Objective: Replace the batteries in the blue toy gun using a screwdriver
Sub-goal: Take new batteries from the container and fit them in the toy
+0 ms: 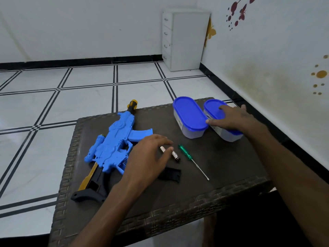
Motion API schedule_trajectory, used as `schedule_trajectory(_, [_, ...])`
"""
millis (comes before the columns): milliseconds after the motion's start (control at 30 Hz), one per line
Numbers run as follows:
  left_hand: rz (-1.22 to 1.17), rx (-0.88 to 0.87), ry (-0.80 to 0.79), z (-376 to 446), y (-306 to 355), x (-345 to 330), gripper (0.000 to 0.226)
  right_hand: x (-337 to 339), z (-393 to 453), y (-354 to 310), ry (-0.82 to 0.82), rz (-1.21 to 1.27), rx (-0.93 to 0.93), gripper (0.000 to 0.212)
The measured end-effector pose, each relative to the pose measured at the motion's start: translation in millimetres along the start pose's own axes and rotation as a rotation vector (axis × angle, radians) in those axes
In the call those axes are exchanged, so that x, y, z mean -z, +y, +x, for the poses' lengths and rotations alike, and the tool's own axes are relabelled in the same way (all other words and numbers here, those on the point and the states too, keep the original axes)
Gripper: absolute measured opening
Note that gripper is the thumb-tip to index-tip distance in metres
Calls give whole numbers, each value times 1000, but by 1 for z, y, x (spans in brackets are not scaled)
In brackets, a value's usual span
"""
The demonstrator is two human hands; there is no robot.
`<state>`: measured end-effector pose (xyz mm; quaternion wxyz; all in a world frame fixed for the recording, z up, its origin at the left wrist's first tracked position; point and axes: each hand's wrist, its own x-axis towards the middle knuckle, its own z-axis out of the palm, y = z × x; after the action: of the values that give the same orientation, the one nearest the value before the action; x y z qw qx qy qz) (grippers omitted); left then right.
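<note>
A: Two clear tubs with blue lids at the far right of the dark desk point(222, 177), side by side, nearly touching. Left container point(189, 118) lidded shut; right container point(222, 125) lidded too. Contents impossible to tell through the frosted walls.

B: And the hands?

A: Right hand point(233, 118) spread flat over the right container's lid, fingers open, thumb at the near-left rim, gripping nothing firmly. Left hand point(147, 157) palm down, loosely open, thumb and fingertips resting on batteries point(170, 153) lying on the desk; hard to tell whether pinched or merely touched.

B: Toy gun?

A: Blue toy gun point(114, 143) flat on the left part of the desk, muzzle pointing away, black stock toward the near edge. Green-handled screwdriver point(193, 161) just right of the batteries, untouched. Black cover piece point(170, 174) near the left hand.
</note>
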<state>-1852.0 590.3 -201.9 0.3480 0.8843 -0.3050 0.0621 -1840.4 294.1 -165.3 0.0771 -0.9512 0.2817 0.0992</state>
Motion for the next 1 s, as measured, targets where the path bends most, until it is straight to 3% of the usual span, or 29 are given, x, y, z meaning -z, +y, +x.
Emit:
schedule_trajectory(67, [-3, -11, -8, 2, 7, -4, 17, -2, 0, 12, -39, 9, 34, 98])
schedule_trajectory(200, [-26, -28, -60, 5, 17, -12, 18, -3, -11, 29, 36, -45, 65, 90])
schedule_trajectory(367, [-35, -55, -108, 5, 28, -19, 20, 2, -29, 55, -126, -11, 141, 93])
schedule_trajectory(567, [-73, -90, -172, 4, 42, -34, 22, 11, -54, 100, -246, 295, 296, 90])
schedule_trajectory(633, [-90, -98, -203, 6, 48, -42, 23, 11, -55, 112, -150, 430, 217, 76])
schedule_trajectory(700, [-115, -104, -201, 9, 53, -49, 23, 2, -52, 118, 46, 412, -10, 59])
schedule_trajectory(800, [-140, -93, -186, 11, 62, -57, 25, -10, -54, 115, -1, 431, -253, 59])
schedule_trajectory(900, [-127, -92, -148, 13, 68, -65, 34, -8, -51, 107, -19, 484, -186, 42])
schedule_trajectory(1000, [-58, -80, -130, 16, 70, -71, 57, 1, -40, 94, -22, 514, 0, 39])
